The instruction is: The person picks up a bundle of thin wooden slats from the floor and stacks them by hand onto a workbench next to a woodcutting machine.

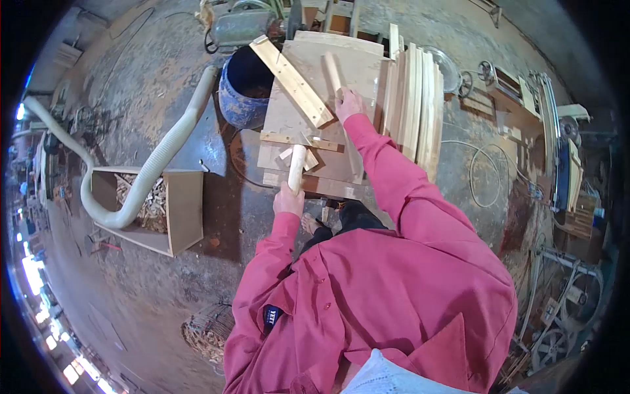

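Observation:
My left hand point(289, 200) is closed round the near end of a pale round wooden piece point(297, 167), whose far end lies by small wood scraps and a narrow strip point(272, 137) on the worktable point(365, 82). Farther forward and to the right, my right hand point(350, 105) grips the near end of a second round wooden piece point(332, 71), which points away from me. Between the two pieces a long flat board with small holes point(292, 80) lies diagonally across the table and reaches over its left edge.
A blue drum point(241, 98) stands against the table's left side. Stacked long boards point(420, 105) lie to the right. A thick hose point(164, 154) runs into a box of wood scraps point(184, 210) at left. Beyond the table sits a motor point(243, 29).

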### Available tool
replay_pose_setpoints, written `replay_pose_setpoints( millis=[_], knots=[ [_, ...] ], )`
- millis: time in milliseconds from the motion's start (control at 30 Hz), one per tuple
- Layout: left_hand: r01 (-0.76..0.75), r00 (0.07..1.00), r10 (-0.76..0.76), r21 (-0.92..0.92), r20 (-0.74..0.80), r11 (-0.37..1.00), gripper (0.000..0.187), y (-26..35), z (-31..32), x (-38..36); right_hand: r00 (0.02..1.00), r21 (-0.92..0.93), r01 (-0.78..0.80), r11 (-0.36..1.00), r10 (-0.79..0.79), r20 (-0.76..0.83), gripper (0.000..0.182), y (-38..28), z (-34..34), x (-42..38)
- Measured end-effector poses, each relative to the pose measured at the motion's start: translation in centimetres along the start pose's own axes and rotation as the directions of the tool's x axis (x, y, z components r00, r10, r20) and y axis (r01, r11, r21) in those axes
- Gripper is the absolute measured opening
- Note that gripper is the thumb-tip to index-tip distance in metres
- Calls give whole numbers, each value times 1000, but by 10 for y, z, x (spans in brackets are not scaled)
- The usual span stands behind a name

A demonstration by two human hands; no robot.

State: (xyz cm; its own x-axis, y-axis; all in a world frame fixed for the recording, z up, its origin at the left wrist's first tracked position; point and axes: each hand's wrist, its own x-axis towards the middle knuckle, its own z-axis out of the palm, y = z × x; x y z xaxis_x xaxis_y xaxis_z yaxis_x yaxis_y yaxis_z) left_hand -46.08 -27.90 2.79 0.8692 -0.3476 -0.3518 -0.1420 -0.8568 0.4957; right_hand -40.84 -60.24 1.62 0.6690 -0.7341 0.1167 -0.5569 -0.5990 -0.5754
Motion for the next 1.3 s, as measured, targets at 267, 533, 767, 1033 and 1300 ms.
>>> replay_pose_setpoints(
  millis=[267,533,767,1033,1300],
  knots=[
    [4,1000,-5,60,21,998,36,-4,2,4,952,101,228,969,-243,186,31,-39,39,57],
    [34,999,-35,32,31,999,38,-1,1,4,977,189,152,970,-176,117,36,-42,73,80],
    [71,995,-74,55,60,996,38,8,-5,7,967,236,196,952,-228,117,33,-38,75,92],
    [30,999,-31,40,23,999,39,18,2,31,960,274,204,940,-248,133,42,-36,73,119],
    [19,1000,-18,65,-17,998,38,47,5,70,960,199,251,947,-270,73,36,-20,97,173]
  ],
)
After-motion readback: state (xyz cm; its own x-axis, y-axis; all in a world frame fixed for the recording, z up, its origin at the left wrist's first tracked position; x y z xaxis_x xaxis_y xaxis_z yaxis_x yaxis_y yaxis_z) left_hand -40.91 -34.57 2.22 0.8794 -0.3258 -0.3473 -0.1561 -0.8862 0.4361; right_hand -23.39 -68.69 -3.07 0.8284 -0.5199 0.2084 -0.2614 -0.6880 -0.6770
